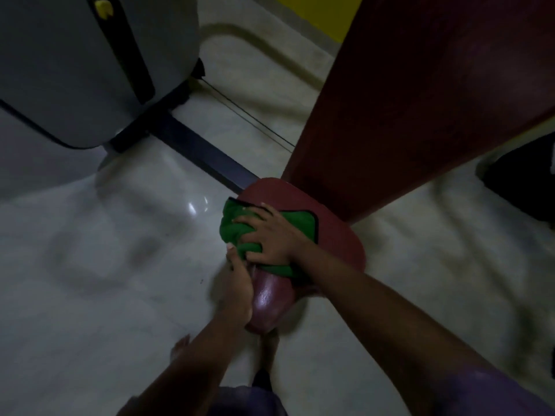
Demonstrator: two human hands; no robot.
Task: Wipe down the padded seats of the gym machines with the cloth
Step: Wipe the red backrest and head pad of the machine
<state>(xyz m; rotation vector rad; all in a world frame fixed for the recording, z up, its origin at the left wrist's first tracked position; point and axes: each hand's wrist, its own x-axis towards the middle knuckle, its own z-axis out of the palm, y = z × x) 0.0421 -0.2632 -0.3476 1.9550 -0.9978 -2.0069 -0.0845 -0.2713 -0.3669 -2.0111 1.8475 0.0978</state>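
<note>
- So that the cloth [232, 228] rubs the seat [339, 244], my right hand [271, 235] presses it flat, fingers wide.
- My left hand [240, 285] grips the seat edge, I think to steady it.

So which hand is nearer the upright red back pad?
Right. The right hand presses the green cloth just below the back pad; the left hand grips the front edge of the seat, farther away.
</note>
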